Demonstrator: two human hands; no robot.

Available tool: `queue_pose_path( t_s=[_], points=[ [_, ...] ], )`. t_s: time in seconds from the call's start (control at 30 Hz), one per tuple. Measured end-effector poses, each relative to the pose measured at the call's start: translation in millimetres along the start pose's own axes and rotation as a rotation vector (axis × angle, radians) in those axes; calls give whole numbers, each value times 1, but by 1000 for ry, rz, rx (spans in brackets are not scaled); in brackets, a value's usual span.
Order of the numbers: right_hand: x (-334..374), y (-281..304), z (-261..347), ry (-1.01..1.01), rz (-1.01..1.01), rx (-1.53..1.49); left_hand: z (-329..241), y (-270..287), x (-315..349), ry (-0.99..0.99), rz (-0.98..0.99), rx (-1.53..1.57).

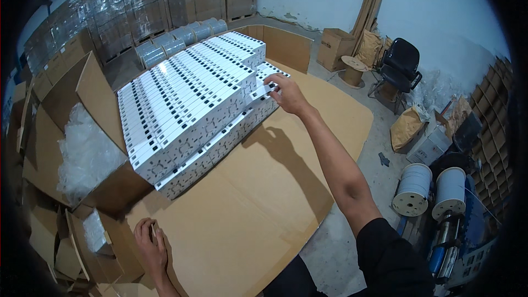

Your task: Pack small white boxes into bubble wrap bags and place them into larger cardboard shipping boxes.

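Note:
My right hand (288, 94) reaches to the right end of a big stack of slim white boxes (190, 85) with black marks. Its thumb and fingers grip one small white box (260, 93) on the lower layer, beside the taller part of the stack. The lower row of white boxes (206, 159) sticks out slightly toward me. My left hand (150, 246) is low at the left, over the edge of the brown cardboard sheet (264, 187). Its fingers are loosely curled and apart, with nothing visible between them.
At the left stands an open carton (104, 104) with clear plastic bags (88, 151). Below it, a smaller carton holds a wrapped white bundle (96, 231). Wrapped pallets (181, 0) and film rolls (181, 36) stand behind. A black chair (400, 63) and cable reels (412, 187) are at the right.

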State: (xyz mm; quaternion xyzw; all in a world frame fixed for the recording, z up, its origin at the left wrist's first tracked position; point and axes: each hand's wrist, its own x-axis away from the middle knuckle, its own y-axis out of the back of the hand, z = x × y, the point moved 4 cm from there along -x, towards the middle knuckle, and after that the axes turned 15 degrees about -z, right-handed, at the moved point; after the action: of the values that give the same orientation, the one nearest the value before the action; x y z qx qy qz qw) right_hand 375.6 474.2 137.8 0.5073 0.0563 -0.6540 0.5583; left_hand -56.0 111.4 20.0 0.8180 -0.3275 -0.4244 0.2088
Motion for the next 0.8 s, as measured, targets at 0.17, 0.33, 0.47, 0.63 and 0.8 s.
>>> queue_pose_path(
  t_s=[0.17,0.33,0.47,0.63,0.8],
  points=[
    [51,22,49,-143,-85,-135,-4,4,0,-12,-81,129],
    [127,-11,136,-280,11,-311,-20,8,1,122,-66,375],
    [169,-70,218,-410,243,-568,-8,1,16,586,123,830],
    [194,-132,299,-440,484,-740,15,11,23,697,176,1034],
    [205,-177,313,-270,563,-822,25,18,16,795,-64,1058]
  ],
)
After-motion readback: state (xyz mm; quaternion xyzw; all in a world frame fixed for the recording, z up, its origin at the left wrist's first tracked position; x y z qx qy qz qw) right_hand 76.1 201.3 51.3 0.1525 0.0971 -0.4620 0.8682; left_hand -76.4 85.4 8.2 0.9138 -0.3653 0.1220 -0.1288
